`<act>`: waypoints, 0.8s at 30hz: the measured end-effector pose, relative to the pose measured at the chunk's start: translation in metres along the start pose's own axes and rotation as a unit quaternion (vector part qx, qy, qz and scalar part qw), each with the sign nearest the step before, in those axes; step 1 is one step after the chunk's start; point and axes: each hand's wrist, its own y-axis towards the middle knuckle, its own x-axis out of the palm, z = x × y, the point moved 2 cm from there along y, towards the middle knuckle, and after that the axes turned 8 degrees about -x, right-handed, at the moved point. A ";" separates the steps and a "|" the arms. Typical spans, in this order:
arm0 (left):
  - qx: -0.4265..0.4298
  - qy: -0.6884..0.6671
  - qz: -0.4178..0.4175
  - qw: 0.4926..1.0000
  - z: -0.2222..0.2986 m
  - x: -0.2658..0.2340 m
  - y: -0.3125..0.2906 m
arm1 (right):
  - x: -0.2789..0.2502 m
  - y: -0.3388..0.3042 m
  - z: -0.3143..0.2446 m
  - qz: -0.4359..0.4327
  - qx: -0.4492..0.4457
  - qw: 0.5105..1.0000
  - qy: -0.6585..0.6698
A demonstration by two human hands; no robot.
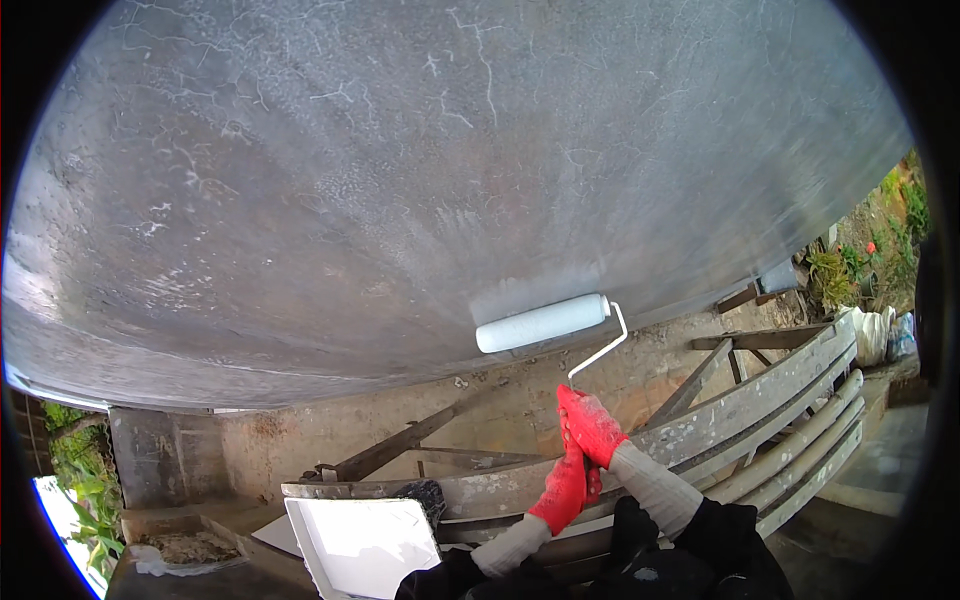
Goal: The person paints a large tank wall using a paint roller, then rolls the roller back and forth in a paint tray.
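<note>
Both my hands wear red-coated work gloves with pale cuffs and are closed round the handle of a paint roller [545,324]. My right hand [592,425] grips it higher up, just below the bent white wire frame. Lower down is my left hand [565,492], close beneath the right; the handle is mostly hidden in the gloves. The white roller sleeve lies against the lower part of a grey wall [330,200], slightly tilted, with a faint pale patch of wet paint along its upper edge. Thin whitish cracks run across the wall.
A white paint tray [365,545] stands at lower left beside a dark shoe [425,497]. Under me are paint-spattered scaffold planks [760,390] and poles on wooden trestles, with the ground below them. Plants [850,262] and pale sacks [875,335] are at the far right.
</note>
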 end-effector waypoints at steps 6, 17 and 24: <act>0.165 0.325 -0.057 0.929 0.009 -0.004 -0.043 | -0.006 -0.049 -0.028 0.011 -0.028 0.999 0.037; 0.167 0.177 -0.154 0.958 0.051 0.020 0.004 | -0.027 -0.077 -0.001 -0.060 -0.046 0.996 -0.056; 0.098 0.303 -0.020 0.948 0.045 0.046 -0.011 | -0.046 -0.098 0.005 -0.060 0.052 0.997 -0.009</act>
